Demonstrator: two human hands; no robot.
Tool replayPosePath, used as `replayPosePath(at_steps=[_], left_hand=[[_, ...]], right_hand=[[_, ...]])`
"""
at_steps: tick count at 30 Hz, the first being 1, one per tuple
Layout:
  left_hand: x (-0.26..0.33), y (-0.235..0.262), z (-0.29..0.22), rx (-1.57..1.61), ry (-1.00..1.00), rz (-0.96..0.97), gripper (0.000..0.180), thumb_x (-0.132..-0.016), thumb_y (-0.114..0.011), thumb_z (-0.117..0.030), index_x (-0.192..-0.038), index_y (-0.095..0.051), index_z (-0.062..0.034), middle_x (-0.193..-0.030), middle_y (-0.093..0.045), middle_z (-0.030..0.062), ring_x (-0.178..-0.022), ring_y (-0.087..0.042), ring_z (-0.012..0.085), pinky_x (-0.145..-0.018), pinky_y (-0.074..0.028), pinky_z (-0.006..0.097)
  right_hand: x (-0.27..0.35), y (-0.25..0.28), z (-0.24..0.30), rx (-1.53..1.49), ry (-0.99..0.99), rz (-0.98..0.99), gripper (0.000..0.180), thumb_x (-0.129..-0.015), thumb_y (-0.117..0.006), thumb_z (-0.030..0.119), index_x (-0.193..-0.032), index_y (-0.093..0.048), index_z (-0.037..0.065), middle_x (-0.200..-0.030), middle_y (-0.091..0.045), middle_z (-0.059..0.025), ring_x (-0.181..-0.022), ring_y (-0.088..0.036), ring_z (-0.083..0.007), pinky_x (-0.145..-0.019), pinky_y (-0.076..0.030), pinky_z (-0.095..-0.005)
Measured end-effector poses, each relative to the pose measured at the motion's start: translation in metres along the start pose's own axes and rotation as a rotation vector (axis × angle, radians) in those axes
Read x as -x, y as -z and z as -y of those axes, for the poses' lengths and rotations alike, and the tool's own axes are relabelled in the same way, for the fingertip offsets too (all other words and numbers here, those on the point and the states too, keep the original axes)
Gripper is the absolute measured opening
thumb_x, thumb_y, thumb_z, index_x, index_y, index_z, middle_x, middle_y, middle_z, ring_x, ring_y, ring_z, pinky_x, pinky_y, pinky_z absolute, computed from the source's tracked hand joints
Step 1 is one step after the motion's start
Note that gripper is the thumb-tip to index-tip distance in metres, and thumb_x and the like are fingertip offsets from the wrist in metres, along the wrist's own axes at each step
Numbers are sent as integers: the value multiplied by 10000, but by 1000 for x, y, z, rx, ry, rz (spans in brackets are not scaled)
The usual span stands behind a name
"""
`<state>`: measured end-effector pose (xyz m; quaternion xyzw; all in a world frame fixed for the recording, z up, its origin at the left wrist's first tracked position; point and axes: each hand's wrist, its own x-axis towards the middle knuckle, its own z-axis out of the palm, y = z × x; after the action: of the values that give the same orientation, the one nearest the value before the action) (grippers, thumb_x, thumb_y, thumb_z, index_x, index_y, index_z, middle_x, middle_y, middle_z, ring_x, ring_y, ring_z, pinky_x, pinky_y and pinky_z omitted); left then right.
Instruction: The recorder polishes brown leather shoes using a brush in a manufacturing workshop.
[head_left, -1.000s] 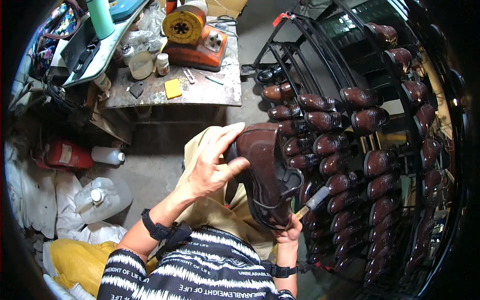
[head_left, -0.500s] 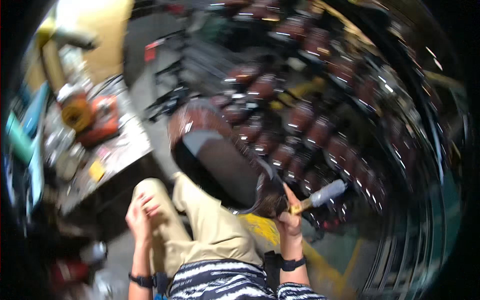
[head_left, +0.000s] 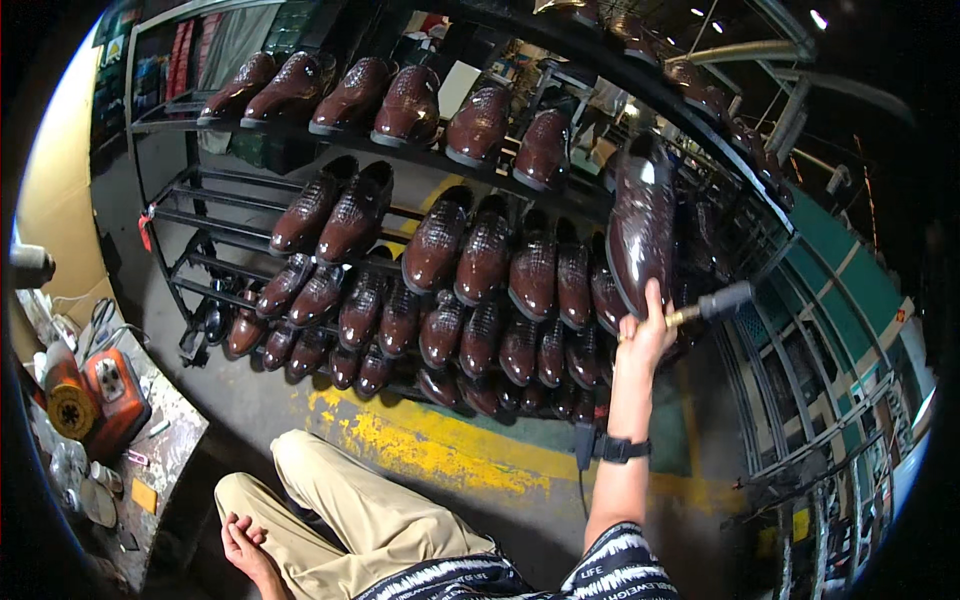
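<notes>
Out at arm's length to the right, my right hand point(head_left: 648, 335) grips a glossy dark brown leather shoe point(head_left: 642, 215) by its toe end. Between the same fingers is a brush-like tool point(head_left: 725, 299) with a pale wooden handle and a thick grey head, pointing right. The shoe is raised at the right end of the rack, its heel end pointing away from me. Beside my left thigh, my left hand point(head_left: 242, 543) rests palm up with its fingers loosely bent, and nothing shows in it.
A black metal rack point(head_left: 190, 215) holds several rows of similar brown shoes point(head_left: 435, 245). At left stands a worn workbench point(head_left: 170, 465) with an orange device point(head_left: 118, 390) and a yellow block point(head_left: 144, 496). Metal frames point(head_left: 800, 400) line the right side.
My right hand has carried the shoe and brush-like tool from above my lap forward and right to the rack. My view has turned right, and my left hand now sits lower, beside my thigh.
</notes>
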<state>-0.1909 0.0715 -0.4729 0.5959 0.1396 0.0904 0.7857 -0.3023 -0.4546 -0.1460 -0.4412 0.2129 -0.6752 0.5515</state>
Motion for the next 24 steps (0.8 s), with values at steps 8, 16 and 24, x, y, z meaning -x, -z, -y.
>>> replayPosePath(at_steps=[8,16,24], left_hand=[[1,1,-1,-34,-17,-6,291,-961,-409,-196,-1122,-517,21,-797,-577,65,-522,-503,59,-454,-415,168],[2,-2,-3,-15,-1,-35,273,-958,-417,-196,-1107,-525,6,-772,-581,56,-491,-467,44,-437,-407,165],[-2,-2,1,3,8,-28,289,-956,-417,-192,-1124,-511,24,-762,-584,70,-466,-487,62,-412,-392,164]], right_hand=[[-106,-76,-14,362,-267,173,427,-799,-651,382,-923,-399,61,-534,-581,-147,-287,-355,-96,-284,-267,-223],[-121,-22,-13,267,178,-213,456,-743,-687,459,-943,-536,79,-515,-523,-59,-307,-355,-83,-283,-236,-196],[-156,-18,1,345,-233,-47,599,-682,-730,472,-1003,-474,36,-706,-632,-202,-340,-400,-99,-320,-296,-208]])
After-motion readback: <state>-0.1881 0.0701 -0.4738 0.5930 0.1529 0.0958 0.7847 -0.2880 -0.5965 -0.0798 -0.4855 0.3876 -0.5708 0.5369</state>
